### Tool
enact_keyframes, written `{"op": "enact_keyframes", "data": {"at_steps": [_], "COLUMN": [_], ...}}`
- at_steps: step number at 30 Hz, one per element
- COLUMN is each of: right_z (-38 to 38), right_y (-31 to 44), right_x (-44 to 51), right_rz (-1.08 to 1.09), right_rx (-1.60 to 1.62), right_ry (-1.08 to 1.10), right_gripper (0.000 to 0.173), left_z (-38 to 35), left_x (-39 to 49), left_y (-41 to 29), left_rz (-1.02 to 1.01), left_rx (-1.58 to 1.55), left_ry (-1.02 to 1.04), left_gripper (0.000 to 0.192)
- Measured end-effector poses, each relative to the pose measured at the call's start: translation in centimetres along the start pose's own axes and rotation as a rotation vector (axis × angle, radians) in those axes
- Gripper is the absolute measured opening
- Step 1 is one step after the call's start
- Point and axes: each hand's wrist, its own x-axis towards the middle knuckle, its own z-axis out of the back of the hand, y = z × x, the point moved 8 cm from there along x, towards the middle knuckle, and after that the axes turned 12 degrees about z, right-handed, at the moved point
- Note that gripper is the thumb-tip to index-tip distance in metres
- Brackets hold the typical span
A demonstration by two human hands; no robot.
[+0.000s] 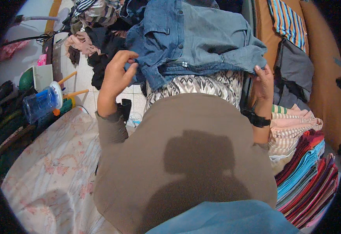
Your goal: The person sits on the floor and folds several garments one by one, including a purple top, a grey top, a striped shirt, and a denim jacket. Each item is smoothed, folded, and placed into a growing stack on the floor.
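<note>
A blue denim shirt (205,35) with snap buttons and a chest pocket lies spread before me over my patterned lap (193,83). Its hem, bearing a small white tag, faces me. At the right, my right hand (264,80) pinches a corner of the shirt between thumb and fingers. My left hand (117,71) is at the shirt's left edge, thumb and fingers curled close to the denim. Whether those fingertips grip the cloth cannot be made out.
Loose dark and pink clothes (85,44) heap on the tiled floor at the upper left. A clear blue plastic container (40,103) is beside a floral cloth (56,163). Folded textiles (308,178) stack at the right, below a brown seat (322,73) with a striped cloth (288,22).
</note>
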Motion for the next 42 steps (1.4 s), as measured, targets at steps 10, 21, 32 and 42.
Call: {"op": "enact_keyframes", "data": {"at_steps": [10, 21, 32, 42], "right_z": [-2.3, -6.8, -0.8, 1.6], "right_y": [-0.9, 1.1, 9.1, 6.5], "right_x": [0.0, 3.8, 0.4, -4.1], "right_rz": [0.105, 0.187, 0.25, 0.134], "right_rx": [-0.169, -0.234, 0.345, -0.212], "right_ry": [0.136, 0.147, -0.026, -0.078], "right_gripper": [0.063, 0.037, 0.021, 0.048], "left_z": [-8.0, -0.6, 0.3, -2.2], "left_x": [-0.3, 1.9, 0.5, -3.8], "left_y": [-2.5, 2.1, 6.3, 6.4], "left_rz": [-0.072, 0.305, 0.216, 0.46], "left_rx": [0.256, -1.488, -1.937, -1.125], "left_ry": [-0.015, 0.134, -0.147, -0.245], "left_gripper": [0.036, 0.024, 0.04, 0.019]}}
